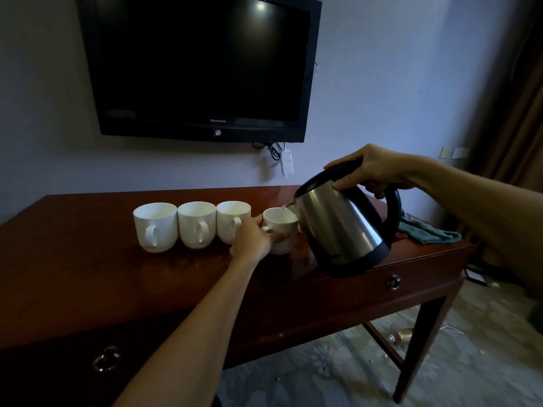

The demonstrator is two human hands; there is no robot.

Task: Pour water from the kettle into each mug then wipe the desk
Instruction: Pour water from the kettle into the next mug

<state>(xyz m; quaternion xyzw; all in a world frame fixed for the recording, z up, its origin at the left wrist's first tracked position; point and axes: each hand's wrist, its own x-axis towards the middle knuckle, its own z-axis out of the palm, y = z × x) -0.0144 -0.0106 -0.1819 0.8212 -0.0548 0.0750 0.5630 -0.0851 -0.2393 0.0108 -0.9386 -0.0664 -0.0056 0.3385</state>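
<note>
Several white mugs stand in a row on the dark wooden desk (88, 268). My left hand (252, 239) grips the handle of the rightmost mug (279, 227). My right hand (373, 168) holds the black handle of the steel kettle (343, 227), which is tilted to the left. Its spout is over the rightmost mug's rim and a thin stream of water runs into it. The other three mugs (155, 227), (197, 224), (232, 218) stand untouched to the left, handles facing me. A teal cloth (426, 230) lies crumpled at the desk's right end, behind the kettle.
A black television (202, 63) hangs on the wall above the desk, with a white power strip (286, 163) dangling below it. The desk front has drawers with ring pulls (393, 282). Carpet with small debris lies under the desk's right end.
</note>
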